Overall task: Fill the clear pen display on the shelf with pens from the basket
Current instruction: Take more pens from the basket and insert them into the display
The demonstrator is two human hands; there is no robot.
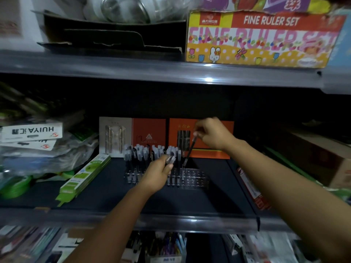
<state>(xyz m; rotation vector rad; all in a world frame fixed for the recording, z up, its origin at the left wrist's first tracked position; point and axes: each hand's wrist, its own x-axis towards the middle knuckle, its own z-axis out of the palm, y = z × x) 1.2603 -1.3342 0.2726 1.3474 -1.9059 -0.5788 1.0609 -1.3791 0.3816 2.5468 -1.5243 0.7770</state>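
Head view is blurred and dim, so the clear plastic pen display point(191, 179) on the dark middle shelf point(114, 186) shows mostly as glints. Its left part, behind and under the left hand point(158, 174), is filled with upright capped black pens point(140, 154); the part below the right hand point(210, 134) shows bare holes. The left hand grips a small bunch of black pens point(170, 158); how many cannot be told. The right hand pinches a single black pen point(190, 149) near its top, tilted, its lower end just above the display's back edge. Behind the hands, orange and beige gift boxes point(201, 137) stand against the shelf's back. Left of the left hand lies a flat green-and-white box point(85, 179), with open shelf between. The basket is out of sight. The upper shelf's grey edge point(152, 71) overhangs both hands.
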